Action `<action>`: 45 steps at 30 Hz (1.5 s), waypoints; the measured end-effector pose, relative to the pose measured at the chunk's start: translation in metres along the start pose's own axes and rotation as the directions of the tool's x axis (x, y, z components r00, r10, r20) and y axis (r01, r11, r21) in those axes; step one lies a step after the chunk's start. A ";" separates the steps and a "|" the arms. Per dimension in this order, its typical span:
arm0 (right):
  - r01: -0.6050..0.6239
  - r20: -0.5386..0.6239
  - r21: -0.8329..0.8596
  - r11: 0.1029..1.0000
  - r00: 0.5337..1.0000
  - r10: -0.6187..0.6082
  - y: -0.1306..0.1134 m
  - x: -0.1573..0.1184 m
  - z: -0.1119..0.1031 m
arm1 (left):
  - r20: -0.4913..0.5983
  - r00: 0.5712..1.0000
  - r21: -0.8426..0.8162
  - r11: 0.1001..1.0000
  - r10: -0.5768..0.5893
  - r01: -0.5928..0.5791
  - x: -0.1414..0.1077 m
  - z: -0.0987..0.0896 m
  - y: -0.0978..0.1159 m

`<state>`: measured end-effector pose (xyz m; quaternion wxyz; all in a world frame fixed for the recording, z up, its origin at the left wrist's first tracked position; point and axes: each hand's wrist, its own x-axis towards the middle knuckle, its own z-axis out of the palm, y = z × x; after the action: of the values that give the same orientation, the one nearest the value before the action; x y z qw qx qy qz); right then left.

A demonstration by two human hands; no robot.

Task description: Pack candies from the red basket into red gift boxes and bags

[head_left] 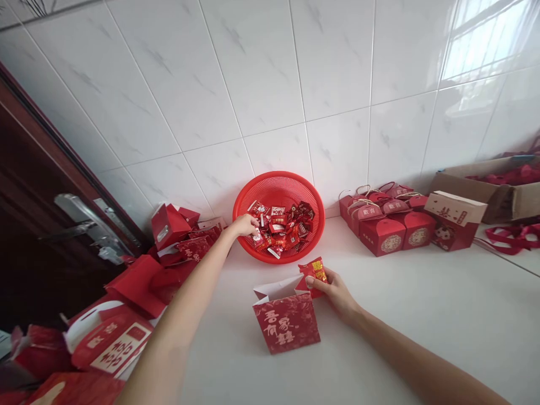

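A red plastic basket (278, 179) against the tiled wall holds many small red candy packets (292, 237). My left hand (246, 226) reaches over its left rim, fingers closed on a small packet (258, 238) at the edge of the pile. Nearer to me stands a red paper box (289, 323) with white characters, its top open. My right hand (329, 288) is beside the box's right rear corner, with thumb and fingers round a red and gold packet (317, 269). Whether that packet touches the box is unclear.
Folded red boxes (139, 281) pile up along the left, near a dark door (37, 225) with a metal handle. Filled red boxes (382, 233) with string handles stand at the right rear. Beyond them are a cardboard carton (491, 191) and red ribbons (512, 239).
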<state>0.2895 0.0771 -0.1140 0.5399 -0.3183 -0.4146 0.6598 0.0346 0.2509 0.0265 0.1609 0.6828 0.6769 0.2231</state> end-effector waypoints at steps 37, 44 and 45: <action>-0.016 -0.006 0.008 1.000 1.000 0.016 0.000 0.002 -0.001 | -0.200 0.971 0.087 0.989 0.132 -0.117 -0.003 -0.018 0.007; -0.002 -0.007 0.012 1.000 1.000 0.002 0.002 0.003 -0.003 | -0.124 0.976 0.299 0.945 0.178 -0.135 -0.005 0.004 0.010; -0.001 -0.006 0.013 1.000 1.000 0.002 0.003 0.004 -0.003 | -0.127 0.976 0.319 0.939 0.174 -0.126 -0.003 0.007 0.010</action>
<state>0.2899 0.0812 -0.1176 0.5428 -0.3171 -0.4083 0.6619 0.0471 0.2479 0.0256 -0.0179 0.7301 0.6594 0.1781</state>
